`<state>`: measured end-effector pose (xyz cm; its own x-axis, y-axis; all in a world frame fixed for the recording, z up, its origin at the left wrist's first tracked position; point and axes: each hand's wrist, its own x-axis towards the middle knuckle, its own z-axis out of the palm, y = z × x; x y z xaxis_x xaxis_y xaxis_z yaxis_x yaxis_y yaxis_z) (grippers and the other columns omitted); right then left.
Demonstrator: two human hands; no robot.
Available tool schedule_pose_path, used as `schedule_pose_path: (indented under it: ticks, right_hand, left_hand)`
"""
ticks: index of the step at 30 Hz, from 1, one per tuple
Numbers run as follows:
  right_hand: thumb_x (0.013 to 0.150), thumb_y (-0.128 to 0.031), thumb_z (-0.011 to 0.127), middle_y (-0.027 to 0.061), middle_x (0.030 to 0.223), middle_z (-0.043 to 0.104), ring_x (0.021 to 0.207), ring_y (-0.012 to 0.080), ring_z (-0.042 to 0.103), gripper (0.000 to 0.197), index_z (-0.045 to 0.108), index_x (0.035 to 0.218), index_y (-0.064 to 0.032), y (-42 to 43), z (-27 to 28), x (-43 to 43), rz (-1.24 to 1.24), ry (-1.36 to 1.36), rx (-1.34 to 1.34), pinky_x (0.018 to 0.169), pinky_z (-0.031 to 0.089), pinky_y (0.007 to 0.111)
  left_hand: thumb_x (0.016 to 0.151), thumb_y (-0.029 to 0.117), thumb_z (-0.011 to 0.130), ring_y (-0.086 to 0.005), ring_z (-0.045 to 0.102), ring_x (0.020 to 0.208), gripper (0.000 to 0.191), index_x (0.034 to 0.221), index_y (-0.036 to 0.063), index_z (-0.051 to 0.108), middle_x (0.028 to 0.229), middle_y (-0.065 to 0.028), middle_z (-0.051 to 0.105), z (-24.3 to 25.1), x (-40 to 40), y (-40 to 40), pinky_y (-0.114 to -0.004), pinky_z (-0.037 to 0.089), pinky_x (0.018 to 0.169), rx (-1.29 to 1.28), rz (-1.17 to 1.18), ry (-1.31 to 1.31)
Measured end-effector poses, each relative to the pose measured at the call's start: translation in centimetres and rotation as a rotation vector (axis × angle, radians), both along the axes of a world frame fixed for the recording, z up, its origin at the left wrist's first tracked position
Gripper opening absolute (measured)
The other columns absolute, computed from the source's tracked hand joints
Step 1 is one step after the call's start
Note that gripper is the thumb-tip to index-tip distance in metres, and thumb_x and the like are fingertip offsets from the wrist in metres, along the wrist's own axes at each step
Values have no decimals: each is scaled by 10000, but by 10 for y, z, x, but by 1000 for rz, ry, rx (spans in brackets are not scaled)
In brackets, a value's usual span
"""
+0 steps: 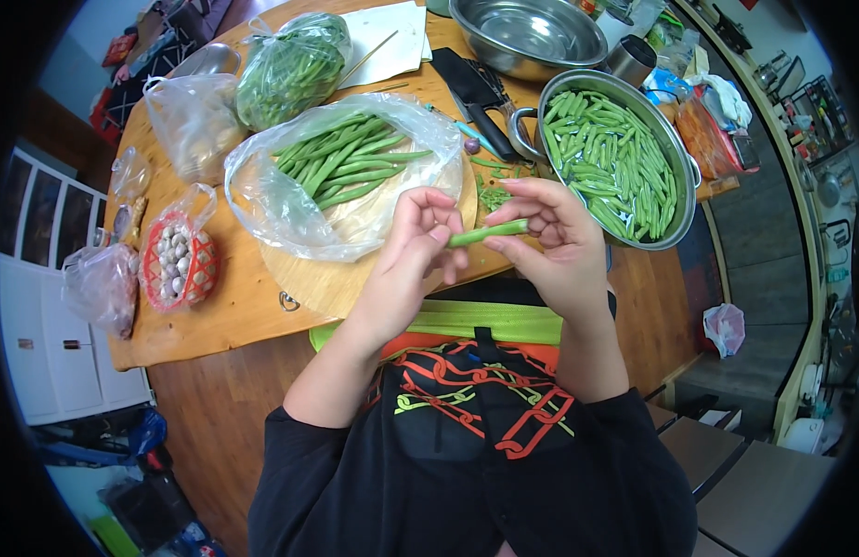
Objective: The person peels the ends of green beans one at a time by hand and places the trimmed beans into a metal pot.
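Observation:
Between my two hands, above the table's near edge, is a short piece of green bean (486, 233). My left hand (424, 240) pinches its left end between thumb and fingers. At its right end, the fingertips and thumb of my right hand (548, 240) touch it. Long whole green beans (346, 159) lie in an open clear plastic bag (262, 202) on a round wooden board (311, 278), left of my hands. To the right, a steel pot (688, 181) holds many short bean pieces (610, 153) in water. Small green trimmings (496, 198) lie just behind my hands.
A black-handled knife (491, 132) and a steel basin (534, 35) stand behind the hands. A tied bag of green vegetables (294, 73) is at the back left. A red basket of garlic (179, 264) sits at the left, near a whitish plastic bag (196, 129).

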<state>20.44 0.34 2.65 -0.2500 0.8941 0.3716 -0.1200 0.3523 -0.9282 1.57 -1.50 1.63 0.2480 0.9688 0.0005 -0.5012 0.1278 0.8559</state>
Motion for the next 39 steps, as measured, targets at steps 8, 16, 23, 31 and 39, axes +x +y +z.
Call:
schedule_pose_path:
  ticks: [8,16,23,31,39]
  right_hand:
    - [816,69,756,86,1014,710,938,189,702,347,727,1145,-38,3,6,9,-168,-295,288,814,557,304]
    - [724,-89,847,-5,947,697,979,191,662,301,783,1011,-152,4,18,8,-324,-643,640,834,496,332]
    - [673,-207,855,-93,891,682,833,157,585,256,795,921,-221,-2,17,2,-446,-829,759,739,387,314]
    - [710,-52,843,36,853,708,772,180,620,230,812,936,-77,4,-1,-1,-239,-422,535,679,490,285]
    - [796,-73,843,97,945,708,843,172,657,169,775,935,-4,-1,-13,-1,-131,-118,213,737,514,274]
  left_hand:
    - [1128,336,389,-37,351,650,349,962,63,530,763,48,423,1,-11,-8,-199,274,568,149,-44,483]
    - [1110,254,446,-106,433,699,296,937,33,541,760,-11,466,-2,-7,-3,-264,380,643,314,74,674]
    - [1114,228,438,-94,438,696,272,982,30,568,790,-2,490,-1,1,-3,-241,388,641,445,66,624]
    - [1121,368,405,-60,308,591,313,1107,73,510,763,24,413,-16,1,-2,-222,248,534,119,-274,-23]
    - [1133,329,381,-56,304,588,295,1048,77,507,744,39,381,-25,11,1,-220,256,537,106,-376,-288]
